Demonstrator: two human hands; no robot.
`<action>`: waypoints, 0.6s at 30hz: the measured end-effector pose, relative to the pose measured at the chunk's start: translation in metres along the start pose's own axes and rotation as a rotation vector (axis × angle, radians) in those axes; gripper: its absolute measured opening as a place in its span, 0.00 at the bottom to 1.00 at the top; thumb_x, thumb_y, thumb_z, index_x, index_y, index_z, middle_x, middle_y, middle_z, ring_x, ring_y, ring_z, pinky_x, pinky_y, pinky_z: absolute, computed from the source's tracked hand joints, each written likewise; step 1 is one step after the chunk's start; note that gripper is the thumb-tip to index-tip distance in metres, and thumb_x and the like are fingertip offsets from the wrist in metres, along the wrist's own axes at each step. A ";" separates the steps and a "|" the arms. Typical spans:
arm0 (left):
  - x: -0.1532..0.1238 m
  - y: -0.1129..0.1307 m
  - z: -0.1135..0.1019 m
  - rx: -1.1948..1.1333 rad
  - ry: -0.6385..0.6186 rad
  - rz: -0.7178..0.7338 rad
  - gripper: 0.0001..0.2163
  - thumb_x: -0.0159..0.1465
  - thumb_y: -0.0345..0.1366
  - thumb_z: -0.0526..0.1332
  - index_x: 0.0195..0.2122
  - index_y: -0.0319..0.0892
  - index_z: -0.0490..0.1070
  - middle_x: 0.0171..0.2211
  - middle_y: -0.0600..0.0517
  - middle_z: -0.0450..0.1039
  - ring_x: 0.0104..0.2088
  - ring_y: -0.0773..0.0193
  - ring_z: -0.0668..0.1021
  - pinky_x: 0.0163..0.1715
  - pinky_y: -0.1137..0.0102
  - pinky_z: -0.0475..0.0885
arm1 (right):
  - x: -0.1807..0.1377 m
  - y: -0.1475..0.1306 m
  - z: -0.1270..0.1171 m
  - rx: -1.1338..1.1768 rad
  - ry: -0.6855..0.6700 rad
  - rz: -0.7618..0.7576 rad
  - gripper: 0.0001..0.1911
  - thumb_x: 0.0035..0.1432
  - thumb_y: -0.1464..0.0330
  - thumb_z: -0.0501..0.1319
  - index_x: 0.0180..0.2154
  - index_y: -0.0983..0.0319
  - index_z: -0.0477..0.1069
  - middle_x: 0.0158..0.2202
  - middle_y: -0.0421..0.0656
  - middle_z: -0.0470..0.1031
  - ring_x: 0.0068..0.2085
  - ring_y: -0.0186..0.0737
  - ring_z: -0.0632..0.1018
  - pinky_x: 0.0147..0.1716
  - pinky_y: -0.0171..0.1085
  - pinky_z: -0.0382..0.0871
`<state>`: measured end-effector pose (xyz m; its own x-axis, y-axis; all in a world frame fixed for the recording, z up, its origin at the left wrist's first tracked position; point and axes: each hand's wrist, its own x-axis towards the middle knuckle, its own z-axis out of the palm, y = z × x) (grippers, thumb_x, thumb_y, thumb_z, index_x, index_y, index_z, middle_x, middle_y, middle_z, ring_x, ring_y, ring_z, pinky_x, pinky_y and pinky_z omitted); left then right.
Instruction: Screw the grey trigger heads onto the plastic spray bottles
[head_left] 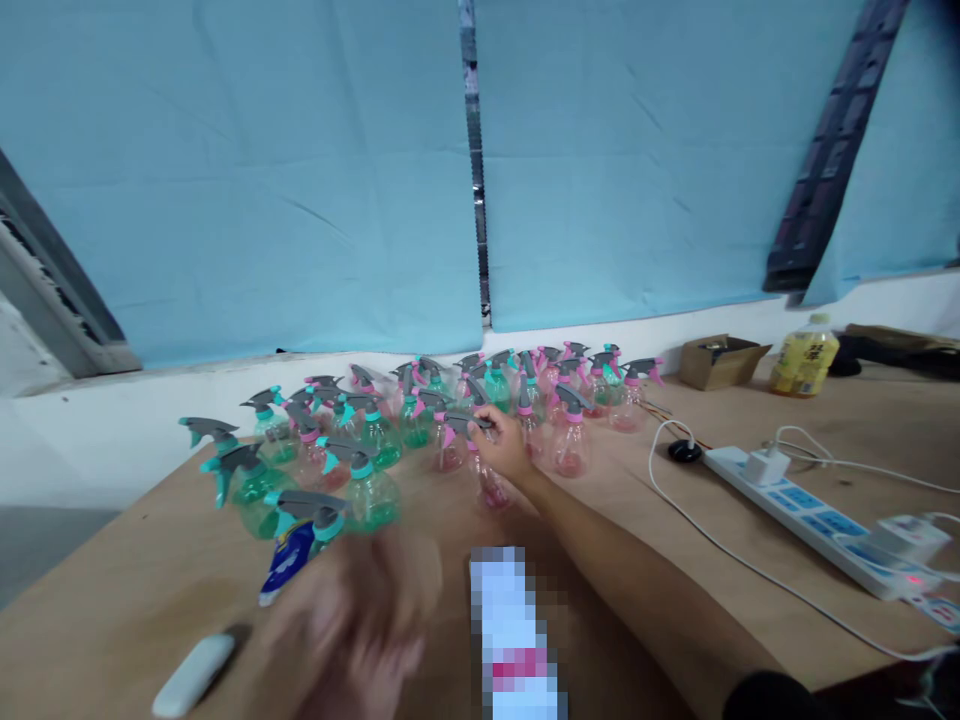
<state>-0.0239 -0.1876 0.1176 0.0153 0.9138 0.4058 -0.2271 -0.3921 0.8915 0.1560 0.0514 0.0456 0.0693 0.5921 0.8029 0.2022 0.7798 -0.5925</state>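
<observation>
Characters stand dark on the label of a yellow drink bottle (806, 358) at the back right, but I can't read them with certainty. Blue labels along the white power strip (802, 520) are too small for me to make out, and the pale print on a blue packet (289, 560) is smeared.

My right hand (504, 445) has its fingers closed about the grey head of a pink-trimmed spray bottle (491, 487), which is upright at the front middle of the crowd on the wooden table (135, 570). Its body is clear, rounded and tinged pink; my fingers cover part of its top. Behind and beside it stand other spray bottles (379, 440), grey-headed, trimmed in pink or turquoise, many overlapping.

My left hand (360, 610) is a blur, so I can't tell whether it is spread or pinching anything; it hides the lower part of a turquoise-collared bottle (326, 525). A pale oblong (514, 610) with a magenta band is pixelated and cut off below.
</observation>
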 end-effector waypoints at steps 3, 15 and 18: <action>0.044 -0.021 0.032 -0.093 0.037 -0.076 0.22 0.58 0.49 0.65 0.17 0.43 0.57 0.16 0.58 0.54 0.18 0.70 0.60 0.18 0.72 0.60 | -0.003 0.001 0.000 0.153 -0.056 0.095 0.07 0.55 0.64 0.61 0.35 0.61 0.68 0.30 0.38 0.69 0.32 0.35 0.70 0.33 0.33 0.65; 0.090 -0.173 -0.036 0.500 -0.040 -0.335 0.24 0.57 0.59 0.58 0.21 0.43 0.59 0.17 0.60 0.56 0.19 0.70 0.61 0.20 0.74 0.55 | 0.001 -0.010 -0.008 0.536 -0.595 0.457 0.11 0.46 0.71 0.58 0.33 0.61 0.76 0.25 0.38 0.76 0.29 0.36 0.76 0.30 0.33 0.68; 0.091 -0.173 -0.040 0.511 -0.062 -0.319 0.23 0.59 0.58 0.57 0.21 0.43 0.60 0.17 0.59 0.58 0.19 0.69 0.63 0.21 0.74 0.57 | -0.005 -0.007 -0.007 0.559 -0.495 0.535 0.09 0.43 0.72 0.56 0.27 0.62 0.75 0.23 0.38 0.75 0.26 0.35 0.75 0.30 0.33 0.68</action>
<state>-0.0225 -0.0321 -0.0080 0.0657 0.9928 0.1001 0.2947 -0.1151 0.9486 0.1611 0.0414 0.0461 -0.4348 0.8213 0.3694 -0.2477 0.2853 -0.9259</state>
